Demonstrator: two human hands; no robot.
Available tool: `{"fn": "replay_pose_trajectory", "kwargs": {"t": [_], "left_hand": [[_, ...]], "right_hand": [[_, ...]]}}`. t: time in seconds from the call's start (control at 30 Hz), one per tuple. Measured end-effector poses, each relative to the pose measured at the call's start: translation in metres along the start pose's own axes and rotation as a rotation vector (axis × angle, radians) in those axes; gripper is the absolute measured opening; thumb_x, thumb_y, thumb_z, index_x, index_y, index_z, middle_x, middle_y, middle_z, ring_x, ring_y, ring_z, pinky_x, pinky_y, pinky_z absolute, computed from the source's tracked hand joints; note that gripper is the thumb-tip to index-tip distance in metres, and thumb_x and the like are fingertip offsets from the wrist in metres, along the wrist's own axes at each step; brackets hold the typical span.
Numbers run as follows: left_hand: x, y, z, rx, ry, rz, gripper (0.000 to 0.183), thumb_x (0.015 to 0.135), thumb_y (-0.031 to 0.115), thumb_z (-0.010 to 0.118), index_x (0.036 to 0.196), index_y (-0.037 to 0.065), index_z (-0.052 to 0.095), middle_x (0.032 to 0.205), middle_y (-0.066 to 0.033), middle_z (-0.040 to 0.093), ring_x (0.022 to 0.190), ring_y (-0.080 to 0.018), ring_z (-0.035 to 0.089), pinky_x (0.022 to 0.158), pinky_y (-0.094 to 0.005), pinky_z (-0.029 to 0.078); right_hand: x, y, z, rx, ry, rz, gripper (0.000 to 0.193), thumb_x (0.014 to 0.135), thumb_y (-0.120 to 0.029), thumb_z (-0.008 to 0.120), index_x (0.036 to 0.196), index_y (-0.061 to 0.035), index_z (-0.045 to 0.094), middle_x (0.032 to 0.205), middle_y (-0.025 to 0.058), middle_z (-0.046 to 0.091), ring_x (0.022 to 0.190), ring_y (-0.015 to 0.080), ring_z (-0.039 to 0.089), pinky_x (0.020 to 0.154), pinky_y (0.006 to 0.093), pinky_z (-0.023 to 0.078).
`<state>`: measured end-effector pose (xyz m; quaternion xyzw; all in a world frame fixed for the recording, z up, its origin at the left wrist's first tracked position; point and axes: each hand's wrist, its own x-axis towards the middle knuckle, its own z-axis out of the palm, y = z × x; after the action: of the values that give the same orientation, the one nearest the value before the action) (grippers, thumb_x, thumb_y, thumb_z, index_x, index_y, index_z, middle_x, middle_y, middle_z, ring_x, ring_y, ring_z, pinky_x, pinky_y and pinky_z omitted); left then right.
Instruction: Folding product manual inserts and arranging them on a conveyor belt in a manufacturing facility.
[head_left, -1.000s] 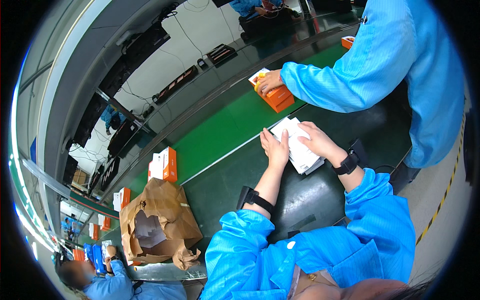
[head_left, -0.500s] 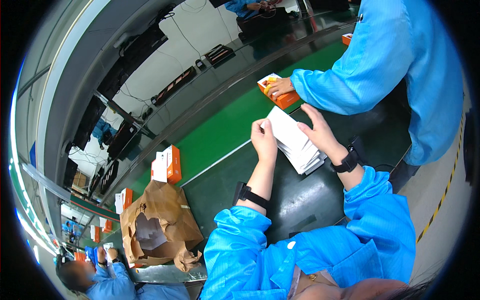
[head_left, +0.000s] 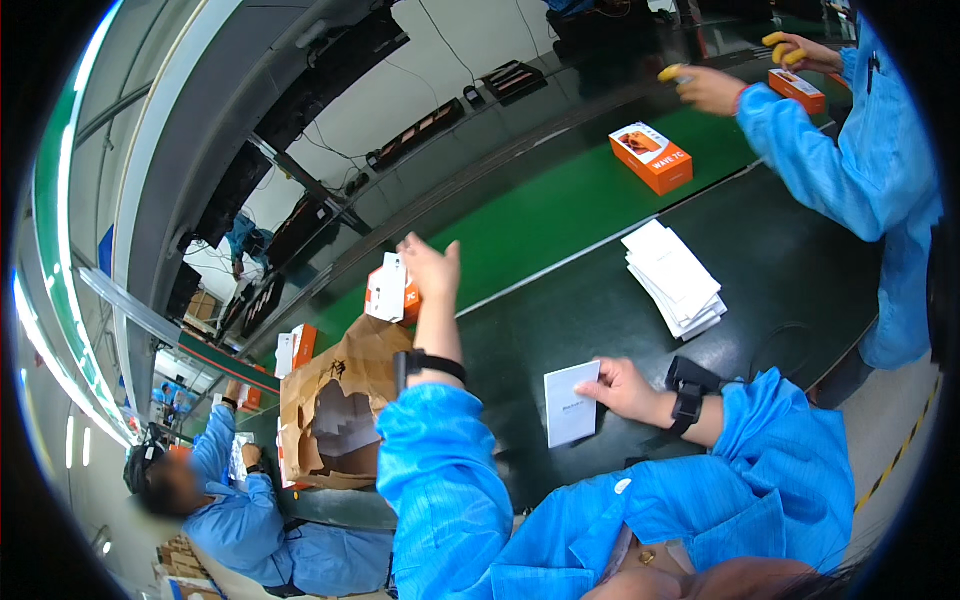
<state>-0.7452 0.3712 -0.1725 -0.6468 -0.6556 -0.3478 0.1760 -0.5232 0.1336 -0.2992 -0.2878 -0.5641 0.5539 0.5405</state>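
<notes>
A white booklet [head_left: 570, 408] with small print is in my right hand [head_left: 622, 388], pinched at its right edge, above the dark table. My left hand [head_left: 432, 270] reaches out to the far left with its thumb and fingers apart. It is right beside an orange box [head_left: 411, 302] with a white flap or card [head_left: 386, 288] at its front; whether the fingers touch the box I cannot tell. A fanned pile of white booklets [head_left: 675, 278] lies on the dark table to the right, apart from both hands.
A torn brown paper bag [head_left: 345, 400] stands below my left hand. An orange-and-white box [head_left: 652, 160] sits on the green belt [head_left: 530, 235]. A co-worker's hand [head_left: 710, 90] is at the upper right, near another orange box [head_left: 797, 92]. Another person [head_left: 235, 510] sits at lower left.
The booklet pile has gone from between my hands onto the table. My right hand has come nearer with one booklet; my left has moved left to the box. The co-worker's hand has left the belt box.
</notes>
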Motion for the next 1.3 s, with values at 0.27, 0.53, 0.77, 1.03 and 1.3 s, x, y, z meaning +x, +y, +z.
{"fn": "replay_pose_trajectory", "kwargs": {"t": [0.27, 0.53, 0.77, 1.03, 1.3], "left_hand": [[0.016, -0.131, 0.025, 0.391, -0.335, -0.328, 0.046, 0.062, 0.026, 0.073, 0.098, 0.002, 0.057, 0.095, -0.016, 0.062, 0.091, -0.03, 0.06, 0.078, -0.0378, 0.048], [-0.179, 0.066, -0.037, 0.261, -0.517, 0.424, 0.048, 0.069, 0.016, 0.057, 0.115, 0.009, 0.05, 0.088, -0.0178, 0.063, 0.088, -0.0275, 0.062, 0.092, -0.0529, 0.033], [-0.228, 0.068, -0.068, -0.842, -1.141, -0.155, 0.054, 0.071, 0.023, 0.067, 0.117, 0.001, 0.05, 0.118, -0.0208, 0.049, 0.119, -0.0334, 0.04, 0.099, -0.0474, 0.028], [-0.211, 0.022, -0.042, -0.289, -0.53, -0.129, 0.083, 0.067, 0.021, 0.068, 0.133, 0.002, 0.022, 0.128, -0.0292, 0.031, 0.118, -0.0418, 0.031, 0.097, -0.0484, 0.028], [-0.209, 0.018, -0.034, -0.084, -0.524, -0.167, 0.09, 0.066, 0.029, 0.072, 0.132, -0.001, 0.018, 0.125, -0.0291, 0.036, 0.116, -0.0445, 0.035, 0.095, -0.0454, 0.034]], "right_hand": [[0.01, 0.04, 0.011, 0.194, 0.221, 0.042, 0.019, 0.084, -0.011, 0.06, 0.098, 0.0014, 0.056, 0.087, 0.0066, 0.063, 0.075, 0.0083, 0.059, 0.064, 0.0237, 0.048], [0.004, -0.022, 0.001, 0.42, 0.296, -0.09, 0.021, 0.088, -0.01, 0.051, 0.107, -0.0015, 0.049, 0.086, 0.0021, 0.055, 0.057, 0.0039, 0.044, 0.048, 0.0184, 0.037], [0.018, 0.031, -0.005, 0.759, 0.422, 0.131, 0.019, 0.09, -0.012, 0.047, 0.108, -0.0064, 0.049, 0.09, -0.0021, 0.052, 0.064, 0.0031, 0.039, 0.062, 0.0188, 0.039], [0.026, 0.036, -0.005, 0.6, 0.504, 0.152, 0.019, 0.088, -0.012, 0.051, 0.105, -0.0035, 0.048, 0.082, -0.0017, 0.05, 0.062, 0.0039, 0.038, 0.064, 0.0219, 0.041], [0.019, -0.005, 0.012, 0.41, 0.355, -0.089, 0.017, 0.088, -0.011, 0.052, 0.102, -0.002, 0.047, 0.08, -0.0001, 0.052, 0.058, 0.0023, 0.039, 0.05, 0.0176, 0.034]]}}
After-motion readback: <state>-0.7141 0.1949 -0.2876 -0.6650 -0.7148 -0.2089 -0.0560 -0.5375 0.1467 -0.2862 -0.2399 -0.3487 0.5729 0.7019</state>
